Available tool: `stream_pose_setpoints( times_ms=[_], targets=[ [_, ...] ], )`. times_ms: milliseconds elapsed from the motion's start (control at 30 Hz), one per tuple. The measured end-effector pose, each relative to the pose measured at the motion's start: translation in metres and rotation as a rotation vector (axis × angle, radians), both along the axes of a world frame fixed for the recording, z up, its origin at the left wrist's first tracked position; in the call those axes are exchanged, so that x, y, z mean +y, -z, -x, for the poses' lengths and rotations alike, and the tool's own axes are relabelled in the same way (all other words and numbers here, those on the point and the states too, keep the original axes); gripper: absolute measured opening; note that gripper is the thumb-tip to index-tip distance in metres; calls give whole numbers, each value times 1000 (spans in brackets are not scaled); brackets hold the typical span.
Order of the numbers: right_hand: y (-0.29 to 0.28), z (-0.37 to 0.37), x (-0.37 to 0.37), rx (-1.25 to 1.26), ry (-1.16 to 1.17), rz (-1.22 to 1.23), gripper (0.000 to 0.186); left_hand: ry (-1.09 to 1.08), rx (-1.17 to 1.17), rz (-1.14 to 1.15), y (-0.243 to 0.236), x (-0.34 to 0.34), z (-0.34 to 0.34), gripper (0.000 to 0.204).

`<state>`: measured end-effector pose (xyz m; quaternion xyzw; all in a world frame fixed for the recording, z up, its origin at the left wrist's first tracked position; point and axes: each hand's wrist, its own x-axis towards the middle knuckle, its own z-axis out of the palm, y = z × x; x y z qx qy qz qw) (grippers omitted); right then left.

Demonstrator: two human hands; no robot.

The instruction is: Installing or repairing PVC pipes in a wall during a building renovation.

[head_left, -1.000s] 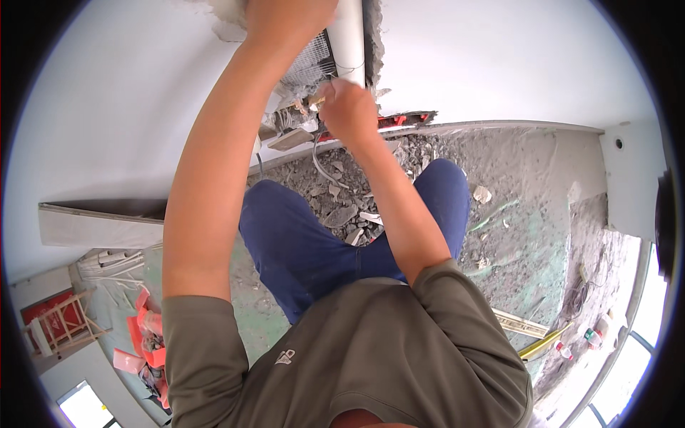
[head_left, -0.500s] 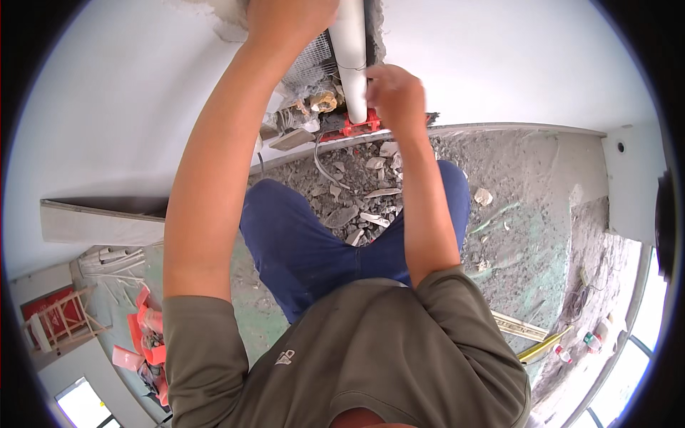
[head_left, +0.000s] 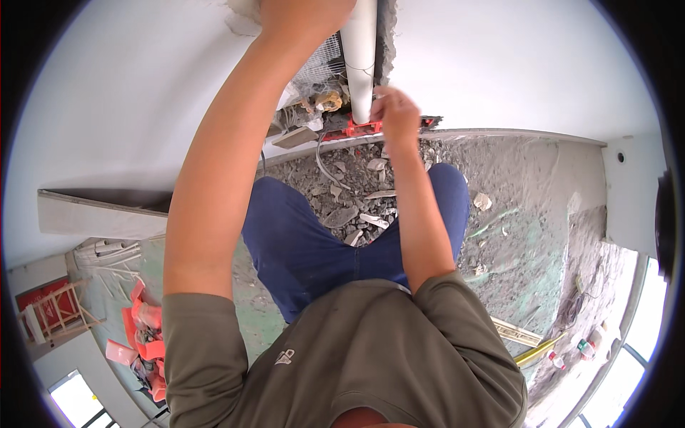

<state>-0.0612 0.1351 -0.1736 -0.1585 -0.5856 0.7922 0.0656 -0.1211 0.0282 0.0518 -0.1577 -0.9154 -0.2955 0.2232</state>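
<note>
My left hand (head_left: 307, 14) reaches up beside a white plastic pipe (head_left: 359, 46), its fingers beyond the top edge. The pipe stands in a rough slot cut in the white wall (head_left: 485, 64), with a thin wire (head_left: 362, 70) looped round it. Pale mesh (head_left: 319, 60) and yellowish crumpled material (head_left: 330, 101) lie left of it. A red plastic piece (head_left: 364, 130) is at the pipe's foot. My right hand (head_left: 396, 110) is just right of the pipe's lower part, fingers bent and blurred; whether they hold or touch anything I cannot tell.
Rubble (head_left: 342, 214) covers the floor between my knees, with a grey cable (head_left: 325, 167). A long board (head_left: 100, 214) leans at the left. Orange objects (head_left: 143, 324) lie behind it. A yellow strip (head_left: 542, 349) and bottles (head_left: 586, 348) lie at the right near a bright window.
My right hand has moved rightward off the pipe's front, then slightly down, uncovering the pipe's foot and the red piece. My left arm has shifted slightly right.
</note>
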Motion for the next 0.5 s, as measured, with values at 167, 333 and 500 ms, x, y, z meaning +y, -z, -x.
stream_pose_setpoints(
  times_ms=[167,333,500],
  targets=[
    [-10,0,-64,102,-201,-29,25,25,-65,-44,-1,0,-1,54],
    [-75,-3,-49,328,-260,132,26,30,127,-20,9,-8,7,54],
    [-38,-16,-35,194,-300,-72,28,12,-45,-39,1,-2,1,55]
  ],
)
